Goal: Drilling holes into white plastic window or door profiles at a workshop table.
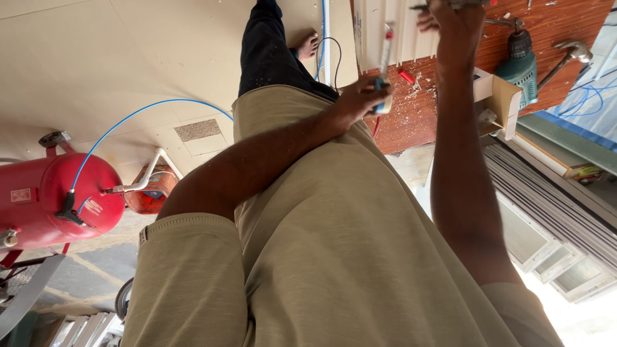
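The person leans over a brown wooden surface (pixel 565 26) far ahead. The left hand (pixel 363 96) has its grip pinched around a thin tool with a blue handle (pixel 384 64) that has a clear stem and a red tip. It is held just above the near edge of the surface. The right hand (pixel 453 19) reaches farther, resting on white slatted strips (pixel 398 32) that lie on the wood. Its fingers are cut off by the top of the picture, so I cannot tell if that grip is spread or pressed together.

White chips and dust (pixel 418 103) lie all over the wood near the strips, so I think some cutting or drilling is already done. The strips are not put away, so more work looks left.

To the right lie a green drill (pixel 519 64) and a hammer (pixel 569 54). A red air tank (pixel 51 199) with a blue hose (pixel 141 112) stands on the left.
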